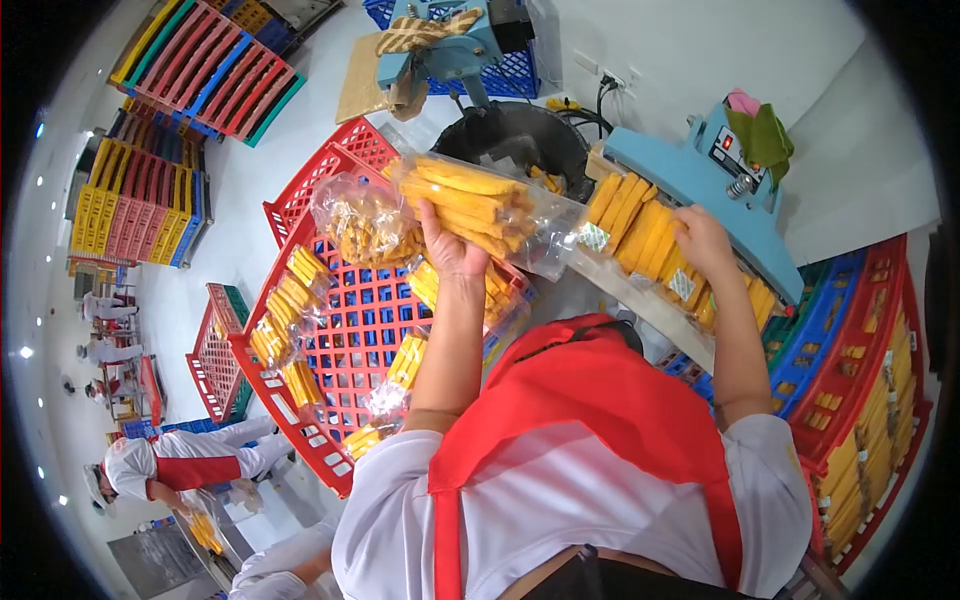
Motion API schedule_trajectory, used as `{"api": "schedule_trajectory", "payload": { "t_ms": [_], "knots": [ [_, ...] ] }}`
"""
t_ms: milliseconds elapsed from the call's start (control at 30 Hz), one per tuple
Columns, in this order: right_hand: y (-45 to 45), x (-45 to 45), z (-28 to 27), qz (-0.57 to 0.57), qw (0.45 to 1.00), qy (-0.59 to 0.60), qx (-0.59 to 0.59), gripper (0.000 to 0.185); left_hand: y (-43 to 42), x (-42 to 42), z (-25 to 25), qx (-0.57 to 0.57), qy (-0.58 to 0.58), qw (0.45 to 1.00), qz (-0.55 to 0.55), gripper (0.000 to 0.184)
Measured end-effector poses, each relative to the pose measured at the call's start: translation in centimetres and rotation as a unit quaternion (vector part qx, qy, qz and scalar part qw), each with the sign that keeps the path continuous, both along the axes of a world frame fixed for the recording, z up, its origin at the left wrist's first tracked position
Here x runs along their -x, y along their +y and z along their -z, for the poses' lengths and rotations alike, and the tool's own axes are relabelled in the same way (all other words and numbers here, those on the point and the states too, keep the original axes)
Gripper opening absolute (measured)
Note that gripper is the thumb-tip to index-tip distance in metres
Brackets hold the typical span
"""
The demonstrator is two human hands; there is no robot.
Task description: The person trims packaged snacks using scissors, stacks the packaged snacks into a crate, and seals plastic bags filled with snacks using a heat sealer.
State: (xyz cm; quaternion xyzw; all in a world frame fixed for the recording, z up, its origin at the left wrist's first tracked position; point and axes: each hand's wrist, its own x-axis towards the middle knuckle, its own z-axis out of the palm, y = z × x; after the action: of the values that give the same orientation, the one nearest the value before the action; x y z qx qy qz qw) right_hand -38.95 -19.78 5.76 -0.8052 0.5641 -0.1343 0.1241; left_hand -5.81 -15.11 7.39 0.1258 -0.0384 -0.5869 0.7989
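My left hand [455, 245] is closed round the underside of a clear plastic bag [555, 225] filled with long yellow sticks [455, 195]. The bag's loose end points right, toward a row of more yellow sticks [640, 230] lying along the blue sealing machine [690, 190]. Over that row, my right hand [703, 240] has its fingers curled down onto the sticks; the fingertips are partly hidden. Small white-and-green packets [682, 285] lie on the sticks. A second bag of yellow pieces [365, 225] sits just left of my left hand.
Below my left hand stands a red crate [330, 440] with several filled bags in it. A black tub [520, 120] is ahead, beside another blue machine [440, 55]. Stacked crates [870, 330] of yellow packs stand at right. A co-worker [190, 465] is at lower left.
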Motion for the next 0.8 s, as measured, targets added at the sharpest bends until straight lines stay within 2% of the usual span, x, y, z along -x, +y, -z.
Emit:
{"api": "schedule_trajectory", "payload": {
  "t_ms": [33,67,100,133,167,200,233,300,333,400,433,500,533,600,633,700,733,800],
  "knots": [
    [-0.3,0.0,-0.4,-0.001,1.0,0.0,0.002,0.023,-0.2,-0.1,0.0,-0.003,-0.009,1.0,-0.008,0.052],
    [-0.4,-0.2,-0.9,0.058,0.983,-0.173,-0.014,0.022,-0.2,-0.2,0.0,-0.009,-0.017,1.0,-0.014,0.052],
    [-0.1,-0.2,-1.3,0.118,0.933,-0.339,-0.032,0.02,-0.4,-0.3,-0.1,-0.012,-0.017,1.0,-0.011,0.052],
    [0.4,-0.2,-1.9,0.125,0.932,-0.339,-0.034,0.02,-0.7,-0.5,-0.1,-0.018,-0.018,0.999,-0.024,0.053],
    [1.2,-1.0,-3.6,0.114,0.86,-0.493,-0.073,0.019,-1.1,-0.7,-0.2,-0.023,-0.018,0.999,-0.035,0.053],
    [1.9,-1.8,-4.7,0.1,0.762,-0.632,-0.103,0.018,-1.4,-0.8,-0.2,0.0,-0.034,0.999,-0.03,0.054],
    [2.6,-2.6,-4.7,0.107,0.762,-0.631,-0.098,0.018,-1.6,-0.7,-0.2,0.0,-0.032,0.999,-0.021,0.054],
    [4.0,-4.3,-4.3,0.079,0.619,-0.744,-0.24,0.018,-1.9,-0.7,-0.4,0.019,-0.03,0.999,-0.025,0.055],
    [4.7,-5.4,-4.7,0.08,0.62,-0.744,-0.238,0.018,-2.1,-0.6,-0.4,0.025,-0.026,0.999,-0.025,0.056],
    [5.9,-7.5,-5.3,0.072,0.584,-0.782,-0.206,0.018,-2.4,-0.3,-0.8,0.03,-0.025,0.999,-0.031,0.054],
    [6.0,-8.2,-5.2,0.073,0.584,-0.782,-0.207,0.018,-2.4,-0.2,-1.1,0.035,-0.024,0.998,-0.037,0.053],
    [6.1,-9.2,-5.1,0.043,0.66,-0.74,-0.12,0.019,-2.9,0.0,-1.5,0.036,-0.011,0.999,-0.036,0.053],
    [5.8,-9.8,-5.3,0.041,0.661,-0.74,-0.119,0.019,-3.2,0.1,-1.7,0.038,0.002,0.999,-0.033,0.053],
    [4.9,-10.6,-6.1,-0.011,0.679,-0.734,-0.018,0.02,-3.6,0.5,-2.4,0.045,-0.002,0.998,-0.038,0.054],
    [4.3,-10.9,-6.0,-0.014,0.68,-0.733,-0.016,0.02,-3.7,0.7,-2.8,0.05,-0.007,0.998,-0.043,0.054],
    [2.9,-11.5,-5.5,-0.035,0.759,-0.64,0.117,0.02,-3.9,1.2,-3.3,0.069,-0.001,0.997,-0.031,0.055],
    [2.5,-11.9,-5.7,-0.041,0.759,-0.639,0.121,0.02,-4.0,1.3,-3.6,0.085,0.003,0.996,-0.019,0.056],
    [2.1,-12.5,-6.1,-0.046,0.719,-0.683,0.119,0.018,-3.9,1.7,-4.0,0.118,-0.009,0.993,-0.008,0.057]
  ]
}}
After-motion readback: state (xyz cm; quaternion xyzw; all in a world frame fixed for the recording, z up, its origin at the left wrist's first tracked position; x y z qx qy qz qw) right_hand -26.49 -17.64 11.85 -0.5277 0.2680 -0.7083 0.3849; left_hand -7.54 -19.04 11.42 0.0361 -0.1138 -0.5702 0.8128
